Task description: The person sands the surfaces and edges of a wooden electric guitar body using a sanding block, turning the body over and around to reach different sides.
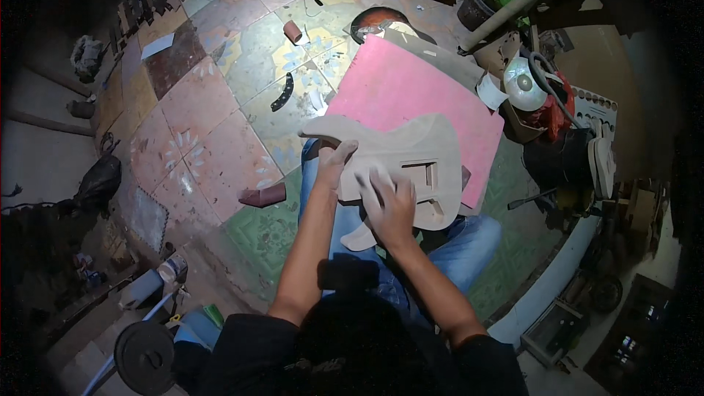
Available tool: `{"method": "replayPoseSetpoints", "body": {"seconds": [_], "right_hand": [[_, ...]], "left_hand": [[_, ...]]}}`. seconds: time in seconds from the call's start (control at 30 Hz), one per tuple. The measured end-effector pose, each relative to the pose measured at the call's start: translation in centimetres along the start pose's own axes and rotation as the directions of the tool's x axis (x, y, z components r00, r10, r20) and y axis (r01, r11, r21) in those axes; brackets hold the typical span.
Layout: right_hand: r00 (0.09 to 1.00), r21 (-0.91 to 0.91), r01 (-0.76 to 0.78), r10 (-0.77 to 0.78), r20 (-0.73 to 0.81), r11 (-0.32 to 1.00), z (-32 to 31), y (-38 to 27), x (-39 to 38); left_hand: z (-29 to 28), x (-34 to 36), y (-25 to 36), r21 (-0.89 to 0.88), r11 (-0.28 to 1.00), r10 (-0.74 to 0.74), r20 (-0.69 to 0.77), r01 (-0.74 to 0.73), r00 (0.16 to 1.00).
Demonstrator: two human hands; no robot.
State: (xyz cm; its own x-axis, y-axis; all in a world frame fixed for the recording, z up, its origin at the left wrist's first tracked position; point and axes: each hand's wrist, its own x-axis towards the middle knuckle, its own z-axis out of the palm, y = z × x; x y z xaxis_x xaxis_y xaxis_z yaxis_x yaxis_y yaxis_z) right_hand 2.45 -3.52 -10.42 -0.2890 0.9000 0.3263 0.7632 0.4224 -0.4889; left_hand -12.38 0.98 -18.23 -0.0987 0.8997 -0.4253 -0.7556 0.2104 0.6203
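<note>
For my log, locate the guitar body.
In the head view, the guitar body lies centrally over the jeans, left hand at its left edge, right hand over it, pink board just beyond.

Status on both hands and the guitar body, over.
Left hand holding guitar body at edge. Right hand over its face, motion-blurred. Pink board beyond; nothing seen blocking either hand.

Tiled floor (209, 103), brown roll (292, 31), curved black strip (283, 92), white sheet (158, 45)
</note>
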Motion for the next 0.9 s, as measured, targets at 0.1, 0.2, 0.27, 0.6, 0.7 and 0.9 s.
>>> {"method": "replayPoseSetpoints", "body": {"seconds": [0.1,0.2,0.27,0.6,0.7,0.9], "right_hand": [[0.997,-0.047,0.049,-0.047,0.059,0.998,-1.2,0.4,-2.8],[0.998,-0.076,-0.056,0.057,0.016,0.996,0.0,-0.3,1.9],[0.995,-0.035,-0.094,0.093,-0.031,0.995,0.1,-0.5,2.0],[0.989,-0.063,-0.145,0.145,-0.008,0.987,-0.4,-1.2,-1.0],[0.995,-0.034,-0.062,0.064,0.073,0.998,-0.9,-1.5,-2.2],[0.993,-0.067,-0.106,0.109,0.046,0.992,0.1,-2.7,-3.3]], "left_hand": [[0.1,0.4,0.3,0.110,0.990,0.096,-0.099,-0.085,0.990],[0.3,0.7,-0.2,0.111,0.991,0.080,-0.031,-0.076,0.996],[0.5,0.4,0.1,0.115,0.992,0.056,-0.052,-0.050,0.997],[-0.9,1.1,-0.9,0.140,0.990,0.023,-0.025,-0.020,0.999],[-0.8,1.1,-1.4,0.042,0.990,0.137,-0.046,-0.135,0.989],[0.8,0.4,0.2,0.035,0.998,0.060,-0.021,-0.059,0.998]]}}
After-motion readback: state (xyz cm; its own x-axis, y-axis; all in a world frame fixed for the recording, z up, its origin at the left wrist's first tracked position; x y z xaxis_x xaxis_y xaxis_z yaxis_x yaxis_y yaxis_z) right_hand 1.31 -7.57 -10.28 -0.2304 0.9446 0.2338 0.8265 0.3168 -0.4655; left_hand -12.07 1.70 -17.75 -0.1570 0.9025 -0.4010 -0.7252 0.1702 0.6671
